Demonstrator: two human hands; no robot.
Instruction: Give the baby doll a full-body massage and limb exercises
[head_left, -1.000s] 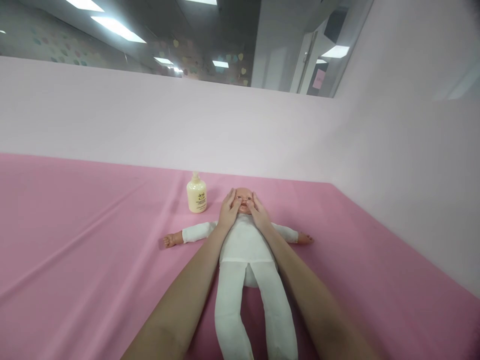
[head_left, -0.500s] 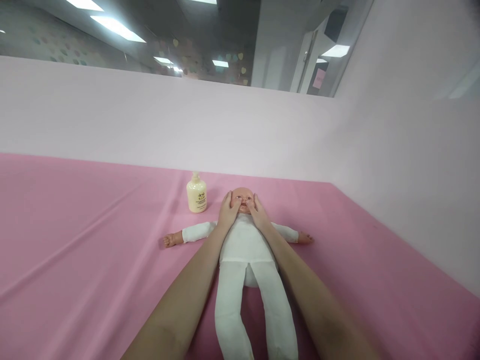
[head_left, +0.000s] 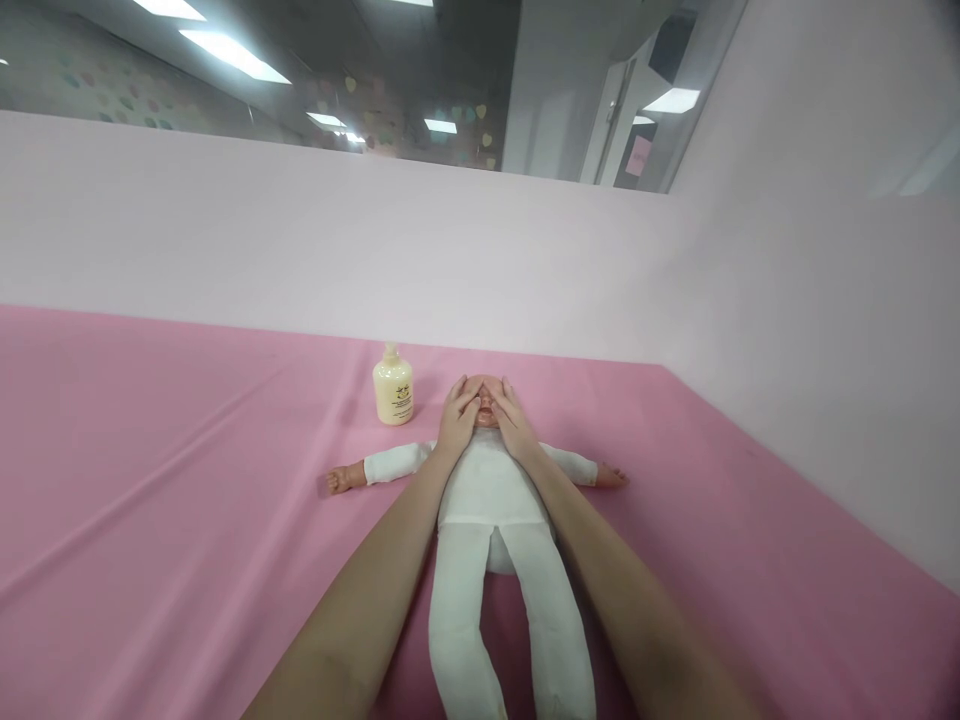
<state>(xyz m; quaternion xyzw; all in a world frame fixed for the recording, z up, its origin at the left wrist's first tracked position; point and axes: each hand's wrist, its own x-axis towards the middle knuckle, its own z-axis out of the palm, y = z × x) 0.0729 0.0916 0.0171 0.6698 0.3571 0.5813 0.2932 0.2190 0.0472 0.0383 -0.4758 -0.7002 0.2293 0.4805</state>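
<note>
Setting: pale pink partition walls (head_left: 300, 240) at the back and right, ceiling lights above them; a pink cloth-covered surface (head_left: 150, 480) below.

Item, left of centre: cream pump bottle of lotion (head_left: 393, 390), upright on the cloth, just beside the doll's head and apart from my hands.

Item, centre: baby doll (head_left: 491, 490) in a white suit, lying face up, arms spread out to both sides, legs pointing toward me.

My left hand (head_left: 456, 420): fingers (head_left: 466, 392) open and laid flat over the left half of the doll's face, gripping nothing.

My right hand (head_left: 514, 420): fingers open likewise, flat on the right half of the face. The fingertips of both hands nearly meet over the doll's forehead.
</note>
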